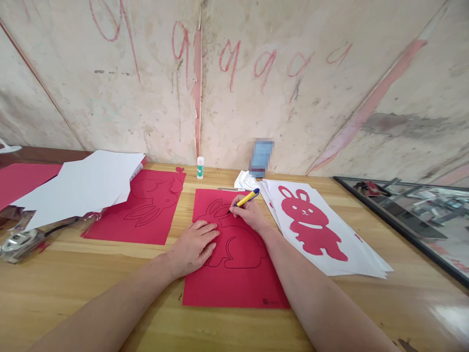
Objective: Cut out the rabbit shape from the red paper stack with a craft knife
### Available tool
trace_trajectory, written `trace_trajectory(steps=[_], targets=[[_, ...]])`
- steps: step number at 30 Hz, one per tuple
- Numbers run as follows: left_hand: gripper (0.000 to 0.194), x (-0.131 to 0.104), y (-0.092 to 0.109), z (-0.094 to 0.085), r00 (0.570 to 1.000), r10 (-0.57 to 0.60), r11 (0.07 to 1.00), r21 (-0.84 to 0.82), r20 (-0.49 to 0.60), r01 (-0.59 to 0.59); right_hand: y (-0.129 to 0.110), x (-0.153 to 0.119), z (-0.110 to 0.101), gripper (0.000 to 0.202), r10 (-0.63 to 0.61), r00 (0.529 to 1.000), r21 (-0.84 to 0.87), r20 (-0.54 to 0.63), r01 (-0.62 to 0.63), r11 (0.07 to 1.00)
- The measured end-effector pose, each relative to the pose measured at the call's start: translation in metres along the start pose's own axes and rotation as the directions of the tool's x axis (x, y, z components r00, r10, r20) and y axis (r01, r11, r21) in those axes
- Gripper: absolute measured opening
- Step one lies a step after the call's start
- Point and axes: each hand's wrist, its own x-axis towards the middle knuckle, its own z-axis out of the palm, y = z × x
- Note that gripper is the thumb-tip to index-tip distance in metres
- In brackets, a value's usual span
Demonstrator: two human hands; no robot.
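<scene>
A red paper sheet (238,288) with a rabbit outline in dark lines lies before me. My left hand (194,247) rests on its left side, palm down with the fingers laid flat over part of the outline. Pinched in my right hand (249,214) is a yellow-and-blue pen-shaped tool (246,198). Its tip points down and left, at the rabbit's ear lines near the sheet's top; whether it is a pen or a knife I cannot tell. The heel of that hand and its wrist cover the sheet's upper right.
Left lie another outlined red sheet (146,227), white paper (82,181) and a tape measure (22,244). Behind stand a glue stick (200,167) and a blurred phone-like object (261,157). At right, a red rabbit cutout (311,222) sits on white sheets (361,259), near a black-framed pane (388,222).
</scene>
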Motion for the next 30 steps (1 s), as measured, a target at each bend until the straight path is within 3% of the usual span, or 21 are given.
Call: trace_trajectory(steps=[8,14,16,30], targets=[[0.032,0.000,-0.001,0.001,1.000,0.003,1.000,-0.003,-0.015,-0.003,0.001,0.000,0.000,0.013,0.010,1.000,0.014,-0.028,-0.010,1.000],[0.032,-0.001,0.000,0.001,1.000,0.000,1.000,0.004,-0.008,0.000,0.009,0.004,-0.001,0.010,0.002,0.959,0.102,-0.284,0.028,0.994],[0.032,-0.001,0.000,0.000,1.000,-0.003,1.000,0.009,-0.004,0.003,0.011,0.005,-0.002,0.009,0.012,0.950,0.106,-0.312,0.022,0.994],[0.033,-0.001,0.000,0.000,1.000,-0.005,1.000,0.015,0.007,0.005,0.007,0.003,-0.001,0.008,-0.007,0.981,-0.010,-0.192,0.005,1.000]])
